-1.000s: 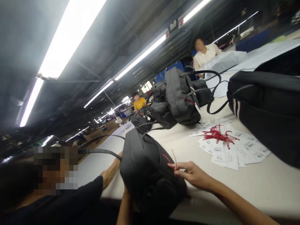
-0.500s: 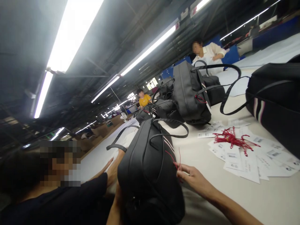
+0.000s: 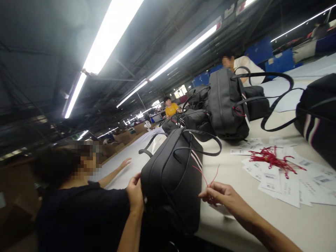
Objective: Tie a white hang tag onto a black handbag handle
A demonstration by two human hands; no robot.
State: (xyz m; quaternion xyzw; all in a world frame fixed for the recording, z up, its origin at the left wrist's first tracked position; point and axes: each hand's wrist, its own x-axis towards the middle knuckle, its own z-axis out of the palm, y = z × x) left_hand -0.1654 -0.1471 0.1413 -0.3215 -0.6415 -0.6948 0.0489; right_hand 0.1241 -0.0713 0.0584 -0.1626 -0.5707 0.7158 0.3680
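At a pale surface's [image 3: 262, 224] near edge, a black bag [image 3: 170, 178], likely light and soft-sided, best held by its flanks, touches the left grip [image 3: 135, 194], closure unclear; the right grip [image 3: 222, 196] pinches red cord [image 3: 209, 185].

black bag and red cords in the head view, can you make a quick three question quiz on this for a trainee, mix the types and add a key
1. Short answer: what is pinched in the wearer's right hand?
2. True or false: the wearer's left hand is against the black bag in front of the wearer.
3. Multiple choice: where does the bundle of red cords lie?
A) on a bag's handle
B) on the white tags
C) on the floor

Key:
1. A red cord, with two strands sticking up.
2. True.
3. B.
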